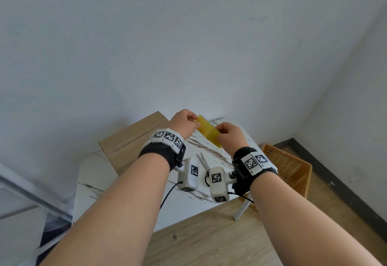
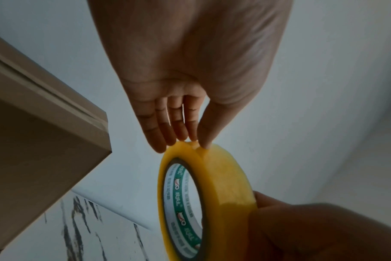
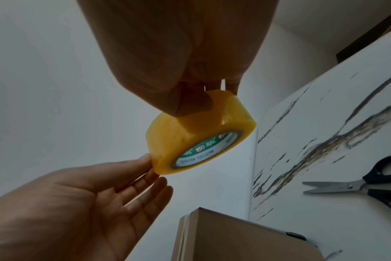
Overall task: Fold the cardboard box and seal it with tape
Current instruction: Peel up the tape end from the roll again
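Observation:
A yellow tape roll with a green and white core is held in the air above the table by both hands. My right hand grips one side of the roll, with the thumb on the outer face. My left hand pinches the opposite edge of the roll between its thumb tip and fingertips. The brown cardboard box lies on the table to the left, below the hands, with neither hand touching it. I cannot tell whether a loose tape end is lifted.
Black-handled scissors lie with their blades slightly apart on the white marble-pattern table, near my right wrist. An orange plastic basket stands on the wooden floor to the right of the table. A pale wall rises behind.

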